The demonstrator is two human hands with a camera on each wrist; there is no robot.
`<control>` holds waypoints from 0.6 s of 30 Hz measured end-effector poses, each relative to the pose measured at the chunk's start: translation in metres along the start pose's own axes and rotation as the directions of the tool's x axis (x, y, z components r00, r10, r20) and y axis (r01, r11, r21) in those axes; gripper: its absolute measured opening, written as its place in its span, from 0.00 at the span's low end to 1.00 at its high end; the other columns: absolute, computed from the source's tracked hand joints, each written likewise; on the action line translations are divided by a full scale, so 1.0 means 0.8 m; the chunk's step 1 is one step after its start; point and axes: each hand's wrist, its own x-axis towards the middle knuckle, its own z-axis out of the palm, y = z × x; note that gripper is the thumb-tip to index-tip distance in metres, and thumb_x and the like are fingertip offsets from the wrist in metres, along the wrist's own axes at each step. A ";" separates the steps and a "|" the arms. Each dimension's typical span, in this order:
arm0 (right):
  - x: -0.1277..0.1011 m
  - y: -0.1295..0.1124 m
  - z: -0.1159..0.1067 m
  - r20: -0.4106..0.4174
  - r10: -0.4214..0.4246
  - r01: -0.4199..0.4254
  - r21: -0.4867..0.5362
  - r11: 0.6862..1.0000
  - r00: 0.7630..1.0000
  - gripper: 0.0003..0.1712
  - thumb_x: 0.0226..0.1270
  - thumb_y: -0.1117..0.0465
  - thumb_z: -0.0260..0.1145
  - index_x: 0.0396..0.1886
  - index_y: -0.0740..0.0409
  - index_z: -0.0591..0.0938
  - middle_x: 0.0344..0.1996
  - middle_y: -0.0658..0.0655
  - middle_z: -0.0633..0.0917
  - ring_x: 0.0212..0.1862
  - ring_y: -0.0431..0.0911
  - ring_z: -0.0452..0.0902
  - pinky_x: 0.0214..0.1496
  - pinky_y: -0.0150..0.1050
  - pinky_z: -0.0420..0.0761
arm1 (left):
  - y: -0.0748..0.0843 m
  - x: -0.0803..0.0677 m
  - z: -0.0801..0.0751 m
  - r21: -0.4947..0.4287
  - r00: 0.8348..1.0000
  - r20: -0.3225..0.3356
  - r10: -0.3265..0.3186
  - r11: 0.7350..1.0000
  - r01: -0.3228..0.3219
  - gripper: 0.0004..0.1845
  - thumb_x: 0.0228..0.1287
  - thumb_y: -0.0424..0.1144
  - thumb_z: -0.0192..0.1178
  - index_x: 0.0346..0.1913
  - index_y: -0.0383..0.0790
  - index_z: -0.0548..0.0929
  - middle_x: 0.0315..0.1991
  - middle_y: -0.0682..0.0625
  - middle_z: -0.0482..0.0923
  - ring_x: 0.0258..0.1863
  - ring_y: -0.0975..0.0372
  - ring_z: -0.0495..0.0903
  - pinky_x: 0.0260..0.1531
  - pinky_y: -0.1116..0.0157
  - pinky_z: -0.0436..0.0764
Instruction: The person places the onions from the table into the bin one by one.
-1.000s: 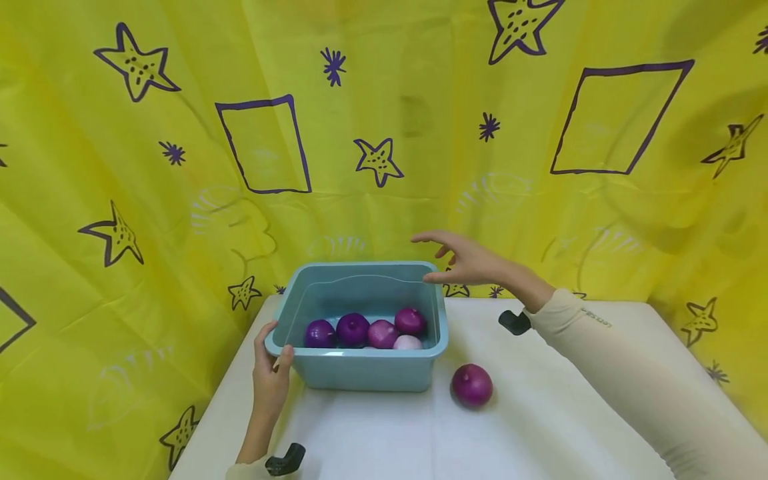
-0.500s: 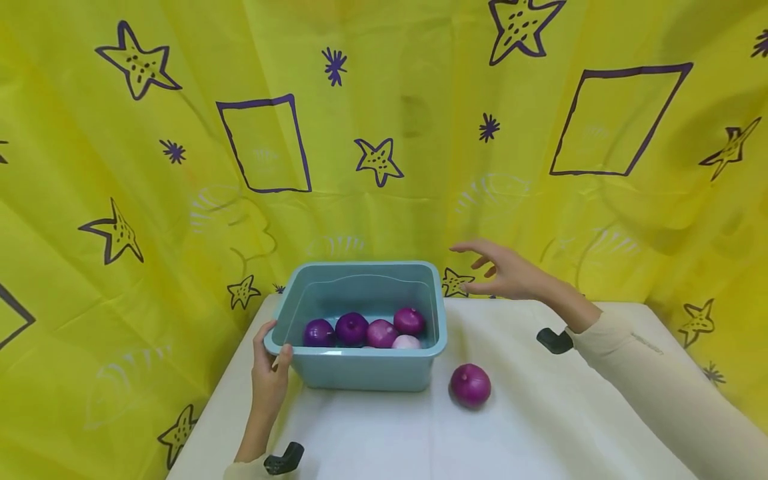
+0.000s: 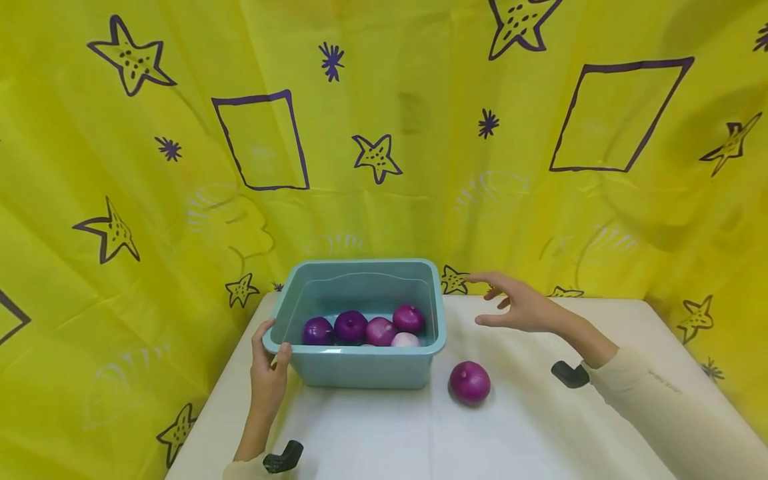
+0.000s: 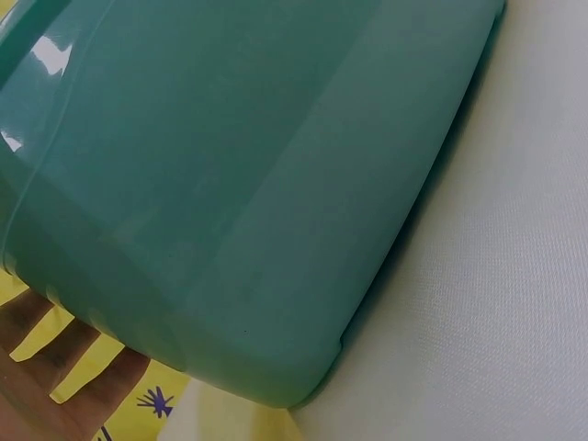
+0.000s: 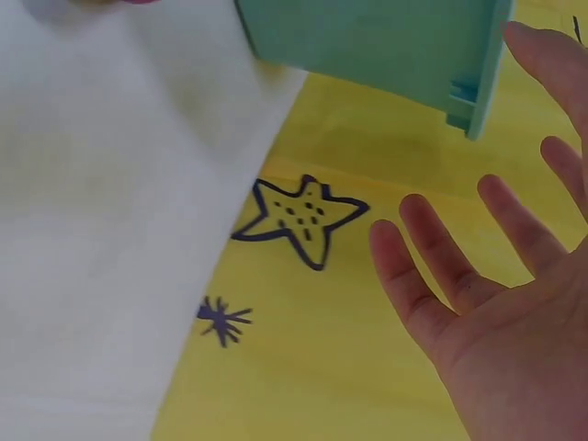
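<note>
A light blue plastic tub (image 3: 360,370) stands on the white table (image 3: 528,427) with several purple onions (image 3: 351,327) and a pale one inside. My left hand (image 3: 268,370) grips the tub's front left corner, thumb over the rim; the left wrist view is filled by the tub's wall (image 4: 266,184). One more purple onion (image 3: 470,383) lies on the table right of the tub. My right hand (image 3: 515,308) hovers with fingers spread and holding nothing, behind that onion and right of the tub; its fingers (image 5: 478,266) show in the right wrist view near the tub's corner (image 5: 459,83).
A yellow cloth (image 3: 384,133) printed with purple stars and squares hangs close behind and beside the table. The table's white surface stretches in front of the tub and to its right.
My right hand has drawn back from above the tub's far right corner, moving right and down toward the table. The left hand, tub and loose onion have stayed put.
</note>
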 end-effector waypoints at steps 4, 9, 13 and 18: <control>-0.015 0.011 0.016 0.023 0.012 -0.013 0.026 1.000 1.000 0.44 0.62 0.51 0.78 0.75 0.50 0.69 0.69 0.61 0.74 0.54 0.54 0.81 0.50 0.53 0.85 | 0.000 0.000 -0.001 0.001 1.000 0.003 0.003 1.000 -0.003 0.31 0.76 0.35 0.52 0.78 0.47 0.56 0.76 0.38 0.60 0.73 0.37 0.62 0.65 0.31 0.63; -0.029 0.022 0.033 0.074 0.058 -0.062 0.053 0.997 0.996 0.45 0.63 0.48 0.77 0.76 0.48 0.67 0.70 0.60 0.74 0.54 0.56 0.81 0.50 0.54 0.85 | 0.002 0.001 -0.001 0.006 1.000 0.003 0.002 1.000 -0.002 0.32 0.76 0.36 0.52 0.78 0.48 0.56 0.76 0.38 0.60 0.73 0.38 0.62 0.65 0.31 0.63; -0.037 0.030 0.046 0.150 0.083 -0.097 0.087 0.991 0.985 0.46 0.62 0.48 0.77 0.77 0.45 0.66 0.72 0.58 0.72 0.55 0.59 0.80 0.50 0.54 0.85 | 0.002 0.002 -0.001 0.012 1.000 -0.003 0.001 1.000 -0.001 0.32 0.76 0.36 0.52 0.77 0.48 0.56 0.77 0.38 0.59 0.74 0.37 0.61 0.65 0.31 0.63; -0.046 0.034 0.065 0.258 0.067 -0.106 0.140 0.984 0.964 0.48 0.60 0.50 0.79 0.77 0.48 0.65 0.71 0.65 0.70 0.53 0.61 0.80 0.47 0.46 0.85 | 0.001 0.001 -0.001 0.013 1.000 -0.001 0.003 1.000 -0.003 0.32 0.75 0.35 0.52 0.77 0.47 0.56 0.77 0.38 0.59 0.74 0.37 0.61 0.65 0.31 0.63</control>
